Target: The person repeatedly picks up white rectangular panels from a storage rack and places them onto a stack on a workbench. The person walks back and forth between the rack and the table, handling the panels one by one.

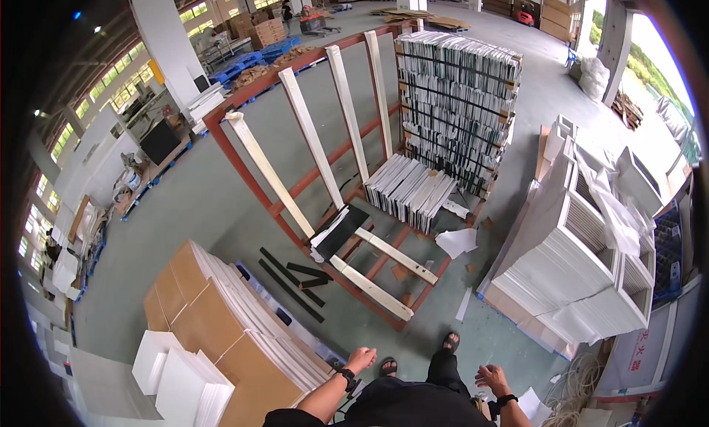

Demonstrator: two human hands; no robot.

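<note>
My left hand (360,358) hangs open and empty just beside the near-left stack of cardboard-topped white boards (236,331); my right hand (491,379) is open too (nothing held). I reckon black strips (292,279) on the floor ahead could trip me.

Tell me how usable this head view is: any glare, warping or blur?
Head view: daylight blows out the opening at upper right beside the grey pillar; fisheye bends the red steel rack with pale wooden slats and floor edges toward a black rim; centre is sharp, both bare hands, left and right, evenly lit, empty.
</note>
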